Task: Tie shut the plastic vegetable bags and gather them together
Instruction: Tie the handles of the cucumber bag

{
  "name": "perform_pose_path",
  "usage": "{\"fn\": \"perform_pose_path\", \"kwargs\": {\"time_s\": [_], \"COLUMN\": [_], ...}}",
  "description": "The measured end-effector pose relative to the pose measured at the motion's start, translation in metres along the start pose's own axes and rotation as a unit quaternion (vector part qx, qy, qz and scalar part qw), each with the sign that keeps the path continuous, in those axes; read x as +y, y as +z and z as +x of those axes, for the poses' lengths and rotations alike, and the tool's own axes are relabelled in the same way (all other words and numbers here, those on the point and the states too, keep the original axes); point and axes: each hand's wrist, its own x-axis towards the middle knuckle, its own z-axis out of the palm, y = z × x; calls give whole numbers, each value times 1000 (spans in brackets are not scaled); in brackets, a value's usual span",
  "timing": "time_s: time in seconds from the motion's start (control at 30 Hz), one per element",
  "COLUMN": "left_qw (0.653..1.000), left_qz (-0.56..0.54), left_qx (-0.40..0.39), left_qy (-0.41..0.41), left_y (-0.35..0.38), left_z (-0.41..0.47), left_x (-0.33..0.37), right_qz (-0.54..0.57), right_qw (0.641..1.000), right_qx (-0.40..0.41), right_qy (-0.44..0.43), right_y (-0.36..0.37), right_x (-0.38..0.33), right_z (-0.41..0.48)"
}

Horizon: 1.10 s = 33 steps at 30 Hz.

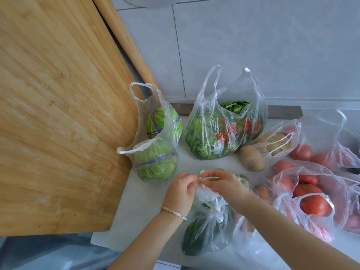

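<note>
The tying step is in hand. On the bench [144, 209], just right of the bamboo cutting board [58, 117], the left hand [180, 190] and right hand [224, 185] pinch the handle ends of the dark-greens bag [204, 236] with their fingers. It likely needs a firm pull next. The cabbage bag [155, 149] beside the board, and the leafy-greens bag [220, 133], potato bag [278, 143] and tomato bags [311, 203] farther right, stand untied and crowd in.
</note>
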Motion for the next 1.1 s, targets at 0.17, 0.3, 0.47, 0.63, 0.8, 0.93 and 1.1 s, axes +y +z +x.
{"fn": "perform_pose_path", "kwargs": {"time_s": [0.17, 0.3, 0.47, 0.63, 0.8, 0.93, 1.1], "left_qw": [965, 918, 868, 779, 751, 780, 942], "left_qz": [-174, -291, -379, -466, -459, -411, -176], "left_qx": [-130, -158, -157, -168, -219, -187, -137], "left_qy": [-150, -218, -279, -383, -421, -433, -252], "left_y": [0, 2, -2, -3, -9, -7, -5], "left_z": [2, 7, 12, 15, 16, 22, 23], "left_x": [-1, -4, 0, 4, 3, 8, 8], "right_qz": [-59, -274, -384, -467, -478, -490, -415], "right_qw": [993, 912, 805, 702, 660, 651, 735], "right_qx": [-25, 63, 140, 126, 75, 46, 92], "right_qy": [-96, -298, -430, -523, -575, -579, -528], "right_y": [-7, -4, -5, -11, -21, -25, -19], "right_x": [8, 24, 40, 39, 36, 30, 34], "right_z": [-3, 1, 9, 14, 22, 24, 23]}}
